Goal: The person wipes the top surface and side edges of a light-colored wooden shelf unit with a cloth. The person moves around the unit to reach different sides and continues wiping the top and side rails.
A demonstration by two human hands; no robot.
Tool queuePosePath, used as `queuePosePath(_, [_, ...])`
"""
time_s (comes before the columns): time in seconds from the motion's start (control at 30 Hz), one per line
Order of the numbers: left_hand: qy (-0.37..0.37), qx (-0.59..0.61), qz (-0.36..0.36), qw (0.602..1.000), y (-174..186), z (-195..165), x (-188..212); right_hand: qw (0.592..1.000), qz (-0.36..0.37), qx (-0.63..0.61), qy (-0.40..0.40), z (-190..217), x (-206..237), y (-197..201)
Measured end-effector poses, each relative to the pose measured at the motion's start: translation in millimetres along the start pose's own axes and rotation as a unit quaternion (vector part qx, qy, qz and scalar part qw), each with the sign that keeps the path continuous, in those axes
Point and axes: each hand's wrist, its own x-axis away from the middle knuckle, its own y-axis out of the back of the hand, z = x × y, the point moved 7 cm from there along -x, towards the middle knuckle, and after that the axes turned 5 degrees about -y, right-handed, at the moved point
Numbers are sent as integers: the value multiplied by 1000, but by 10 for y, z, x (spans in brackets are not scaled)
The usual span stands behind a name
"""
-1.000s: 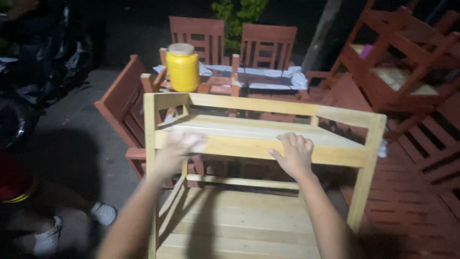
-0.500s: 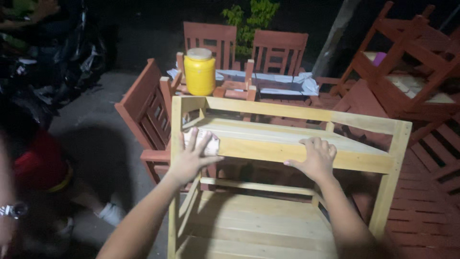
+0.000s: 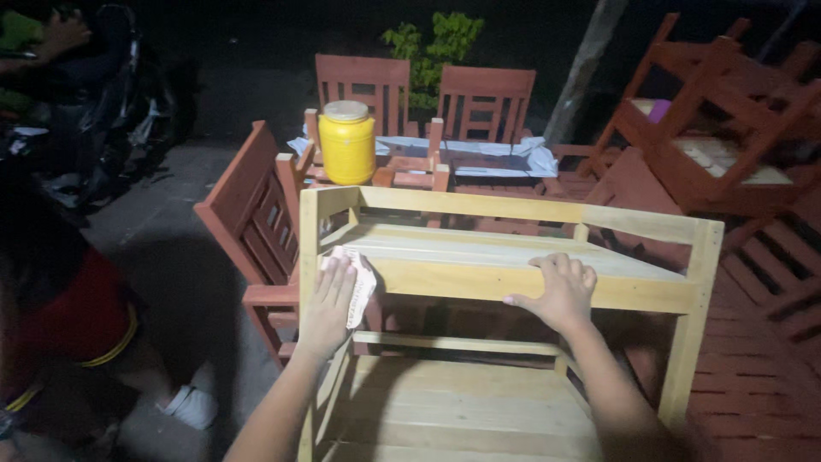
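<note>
A pale unfinished wooden shelf frame (image 3: 633, 295) stands in front of me, with an upper slatted shelf and a lower one. My left hand (image 3: 329, 304) presses a small white piece of sandpaper or cloth (image 3: 363, 282) against the left end of the front rail, near the corner post. My right hand (image 3: 556, 287) lies flat over the same rail further right, fingers spread on the wood and holding nothing.
Red-brown wooden chairs (image 3: 256, 214) and a table stand behind the frame, with a yellow lidded jar (image 3: 346, 143) on it. More red furniture (image 3: 718, 128) is stacked at right. A person in red shorts (image 3: 77, 321) stands at left.
My left hand has slid with the white piece along the rail to the left corner post. The right hand has stayed on the rail. The view has shifted.
</note>
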Motion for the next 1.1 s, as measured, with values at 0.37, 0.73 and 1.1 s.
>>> queuePosePath(0.37, [72,57,-109,990,-646,-975,-385,999,0,-20,38,-61,41,-26])
queuePosePath(0.73, [183,-120,-54,974,-912,-1164,-587,999,0,-18,27,-90,19,1])
queuePosePath(1.1, [274,116,-247,922,-986,-1421,-394,999,34,4,27,-141,30,51])
